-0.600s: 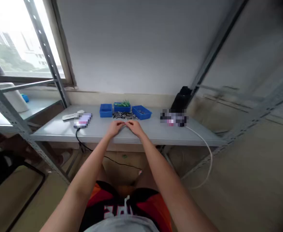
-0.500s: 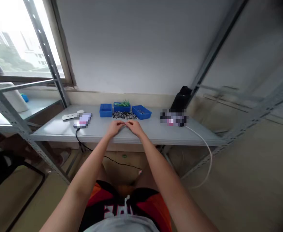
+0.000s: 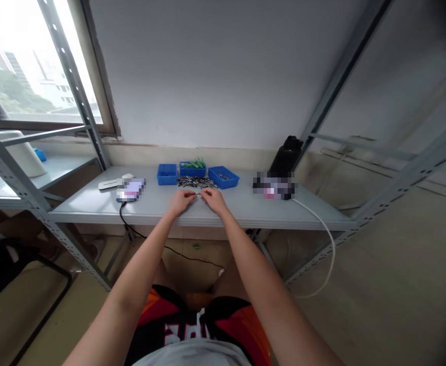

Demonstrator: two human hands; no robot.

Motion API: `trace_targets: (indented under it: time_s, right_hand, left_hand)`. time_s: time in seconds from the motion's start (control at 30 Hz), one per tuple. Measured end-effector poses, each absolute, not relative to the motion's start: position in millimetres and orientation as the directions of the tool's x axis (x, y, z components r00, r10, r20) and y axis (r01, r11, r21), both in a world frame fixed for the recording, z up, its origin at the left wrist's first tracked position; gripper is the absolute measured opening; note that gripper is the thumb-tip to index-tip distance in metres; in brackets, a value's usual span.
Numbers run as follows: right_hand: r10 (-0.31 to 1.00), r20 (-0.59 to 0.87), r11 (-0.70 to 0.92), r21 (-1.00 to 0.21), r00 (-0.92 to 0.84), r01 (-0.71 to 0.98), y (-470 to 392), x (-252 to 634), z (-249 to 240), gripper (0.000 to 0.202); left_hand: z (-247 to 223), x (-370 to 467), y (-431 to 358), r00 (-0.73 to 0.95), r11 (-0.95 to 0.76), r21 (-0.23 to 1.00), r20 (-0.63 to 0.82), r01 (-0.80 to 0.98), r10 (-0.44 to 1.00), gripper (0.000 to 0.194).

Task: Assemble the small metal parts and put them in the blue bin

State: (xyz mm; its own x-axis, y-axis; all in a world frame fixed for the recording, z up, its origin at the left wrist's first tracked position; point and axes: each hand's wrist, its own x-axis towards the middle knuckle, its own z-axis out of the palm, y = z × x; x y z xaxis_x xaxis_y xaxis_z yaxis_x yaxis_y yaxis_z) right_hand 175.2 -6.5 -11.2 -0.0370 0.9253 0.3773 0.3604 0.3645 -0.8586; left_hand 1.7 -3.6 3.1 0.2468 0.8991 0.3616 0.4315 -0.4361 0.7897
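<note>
One thin dark piece (image 3: 197, 193) was pinched, in the head view, by left hand (image 3: 182, 201) and right hand (image 3: 213, 200), over the tabletop (image 3: 244, 204), just in front of heaped metallic pieces (image 3: 195, 182), three blue bins (image 3: 167, 180) stood around the heap's far side.

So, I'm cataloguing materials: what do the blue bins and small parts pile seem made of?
Blue bins: probably moulded plastic, slightly glossy, from the even colour and thin walls. Parts pile: perhaps partly shiny metal, given silvery glints among dark pieces; too small to confirm.
</note>
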Motion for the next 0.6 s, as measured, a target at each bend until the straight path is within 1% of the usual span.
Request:
trace_targets:
  time_s: [0.37,0.47,0.6]
  right_hand:
    - [0.92,0.384,0.383,-0.846,-0.076,0.372,-1.7,175.6,-15.8,0.025]
    - [0.921,0.381,0.381,-0.843,-0.08,0.381,-0.5,175.3,-18.0,0.025]
    - [0.928,0.367,0.365,-0.861,-0.064,0.353,-2.3,174.5,-17.9,0.025]
  left_hand:
    - [-2.2,0.1,0.6,0.238,-0.416,0.801,0.344,0.429,0.908,0.026]
    - [-2.5,-0.5,1.0,0.222,-0.417,0.8,0.354,0.432,0.909,0.025]
    - [-0.6,-0.9,-0.2,0.205,-0.424,0.788,0.371,0.446,0.906,0.024]
